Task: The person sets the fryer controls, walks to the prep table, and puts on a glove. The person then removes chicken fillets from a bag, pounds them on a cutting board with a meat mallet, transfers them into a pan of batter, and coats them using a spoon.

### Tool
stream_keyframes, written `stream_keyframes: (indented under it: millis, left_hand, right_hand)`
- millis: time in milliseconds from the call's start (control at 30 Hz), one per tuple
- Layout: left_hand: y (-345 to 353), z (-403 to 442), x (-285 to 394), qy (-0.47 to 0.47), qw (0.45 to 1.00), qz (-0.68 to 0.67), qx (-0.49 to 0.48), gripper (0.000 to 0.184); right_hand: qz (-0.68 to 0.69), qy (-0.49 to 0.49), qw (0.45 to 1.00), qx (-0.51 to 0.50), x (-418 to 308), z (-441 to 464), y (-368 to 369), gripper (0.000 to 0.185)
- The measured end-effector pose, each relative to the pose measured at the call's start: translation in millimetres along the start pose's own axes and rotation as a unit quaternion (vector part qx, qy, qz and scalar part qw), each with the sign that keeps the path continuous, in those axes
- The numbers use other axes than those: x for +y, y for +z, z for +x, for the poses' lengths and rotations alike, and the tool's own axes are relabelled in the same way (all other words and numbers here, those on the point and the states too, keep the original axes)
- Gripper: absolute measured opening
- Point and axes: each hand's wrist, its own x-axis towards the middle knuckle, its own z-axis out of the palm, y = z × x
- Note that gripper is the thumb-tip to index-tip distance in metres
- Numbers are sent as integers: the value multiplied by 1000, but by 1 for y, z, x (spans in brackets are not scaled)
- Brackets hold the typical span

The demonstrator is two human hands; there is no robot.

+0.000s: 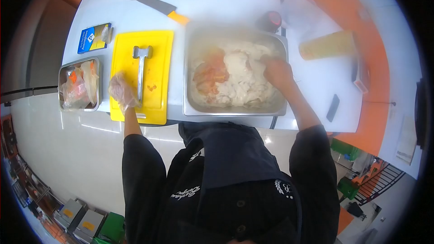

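My left hand (122, 91), in a clear plastic glove, rests palm down on the left part of a yellow cutting board (158, 74), its fingers loosely apart and nothing seen in them. Just to its right lies a metal meat mallet (141, 70), head toward the far side. My right hand (276, 73) reaches over the right side of a deep steel pan (235, 112); its fingertips are blurred against the white creamy mixture, so their closure does not show. Orange-pink meat pieces (211, 73) sit in the pan's left part, amid the pale coated mass (244, 79).
A steel tray (100, 86) with plastic-wrapped food stands left of the board, below a blue box (92, 38). A yellow-handled knife (160, 7) lies behind. Rightward are a dark red round object (271, 20), a yellowish roll (327, 45) and a dark flat strip (333, 108).
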Motion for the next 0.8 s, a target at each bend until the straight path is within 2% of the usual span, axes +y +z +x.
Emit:
stream_keyframes:
  millis: [100, 200, 333, 400, 500, 600, 700, 800]
  left_hand:
    - [2, 2, -17, -16, 1000, -18, -14, 31]
    - [1, 2, -15, -8, 1000, -9, -11, 31]
    - [-4, -3, -1, 17, 1000, 21, 5, 29]
    - [-7, -3, 6, -17, 1000, -15, -14, 28]
    - [-4, -3, 9, -20, 999, -36, -18, 28]
    - [-8, -4, 15, -29, 999, -23, -17, 28]
    - [-4, -4, 13, -30, 999, -23, -4, 28]
    - [1, -3, -1, -21, 1000, 3, 1, 29]
  right_hand:
    - [19, 58, 996, 67, -3, 8, -9, 25]
    - [19, -22, 999, 22, 6, 1, -6, 25]
    - [-9, 47, 998, 33, 15, -2, -14, 26]
    - [-3, 70, 998, 5, 10, -13, -27, 25]
    - [-42, 63, 997, -14, 20, -26, -16, 26]
    - [-18, 111, 991, 72, 30, -29, -14, 25]
    - [6, 48, 999, -11, 21, -41, -15, 24]
    - [-22, 111, 993, 9, 25, -34, -11, 28]
